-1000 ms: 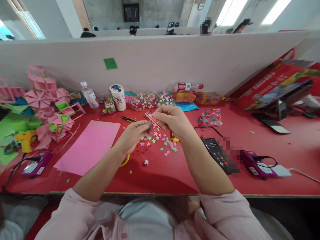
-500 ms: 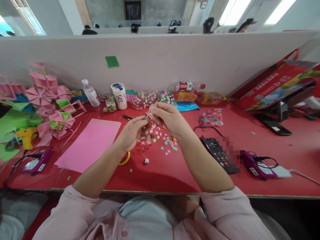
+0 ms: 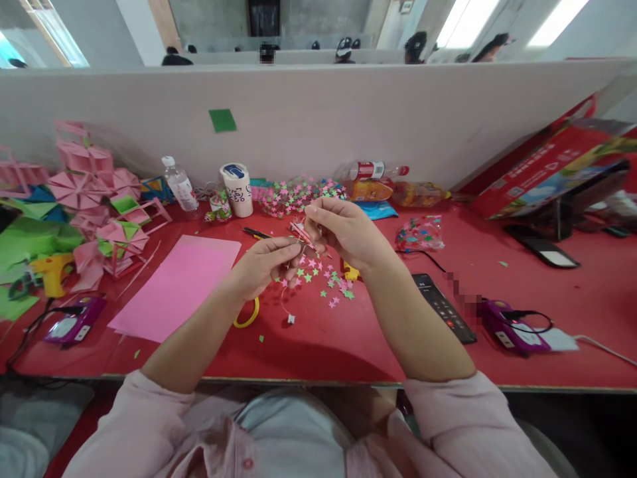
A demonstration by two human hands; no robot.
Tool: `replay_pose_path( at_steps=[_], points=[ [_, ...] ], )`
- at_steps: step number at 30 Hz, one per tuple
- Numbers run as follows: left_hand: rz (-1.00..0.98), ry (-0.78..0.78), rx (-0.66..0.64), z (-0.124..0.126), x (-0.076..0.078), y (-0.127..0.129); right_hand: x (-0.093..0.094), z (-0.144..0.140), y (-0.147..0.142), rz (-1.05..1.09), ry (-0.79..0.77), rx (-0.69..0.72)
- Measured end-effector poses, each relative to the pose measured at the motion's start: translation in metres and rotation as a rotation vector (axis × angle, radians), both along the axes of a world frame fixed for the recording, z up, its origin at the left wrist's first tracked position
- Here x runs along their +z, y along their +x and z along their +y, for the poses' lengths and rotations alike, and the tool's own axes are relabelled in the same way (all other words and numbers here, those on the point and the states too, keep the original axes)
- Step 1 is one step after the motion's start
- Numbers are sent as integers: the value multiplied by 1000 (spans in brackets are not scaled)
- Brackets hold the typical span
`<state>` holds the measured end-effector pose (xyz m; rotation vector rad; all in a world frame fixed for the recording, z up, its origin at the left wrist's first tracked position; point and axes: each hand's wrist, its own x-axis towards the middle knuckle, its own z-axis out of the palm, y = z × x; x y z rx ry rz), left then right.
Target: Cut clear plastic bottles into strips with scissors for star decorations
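My left hand [image 3: 266, 265] is closed in a pinch on a thin pale thread. From its fingers the thread hangs in a curve to a small white piece [image 3: 291, 319] on the table. My right hand [image 3: 343, 232] sits a little higher and to the right, thumb and finger pinched together on what looks like the same thread; its fingertips partly hide it. Behind and below the hands lie loose pink and green paper stars [image 3: 326, 282]. A pink-and-white slim item [image 3: 301, 231] shows just behind my right fingers.
Pink paper sheets [image 3: 182, 285] lie at left, near folded-paper shapes [image 3: 82, 186] and a yellow glue gun [image 3: 52, 273]. A yellow ring [image 3: 247, 313] is by my left forearm. Bags of stars [image 3: 421, 234], bottles [image 3: 371, 171], a phone [image 3: 442, 309] and a purple device [image 3: 517, 328] stand around.
My hands have moved slightly apart, the right one shifting a little right. More of the pink-and-white item and a yellow object near my right wrist now shows.
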<state>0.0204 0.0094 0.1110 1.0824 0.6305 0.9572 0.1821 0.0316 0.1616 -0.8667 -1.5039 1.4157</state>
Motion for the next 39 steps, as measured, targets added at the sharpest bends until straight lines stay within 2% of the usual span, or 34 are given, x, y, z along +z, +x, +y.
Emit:
replay_pose_path(
  at_steps=[4,9,11,14,17,20,24,28,31,35,37,39],
  points=[
    [60,91,1,-2,-2,0,-1,0,0,-24,68,-64],
    [81,223,10,-7,-1,2,-3,-1,1,-198,263,-182],
    [68,216,20,-8,-1,3,1,-5,3,-333,397,-247],
    [61,196,71,-7,-2,4,10,-17,6,-563,694,-307],
    [103,218,110,-6,-1,3,14,-27,7,-751,930,-143],
    [153,238,133,-7,2,1,9,-28,5,-929,1036,17],
    [223,316,143,-10,4,-3,3,-24,2,-1179,1075,4],
    [313,399,136,-9,1,-8,5,-24,3,-1364,1042,-70],
    [468,542,184,-9,1,-10,5,-25,2,-1351,1009,-135],
    [828,808,317,-12,2,-8,0,-27,2,-1246,976,-210],
    [894,868,347,-13,1,-7,0,-28,3,-1236,964,-216],
    [863,876,364,-13,0,-6,0,-29,4,-1265,958,-211]
  ],
)
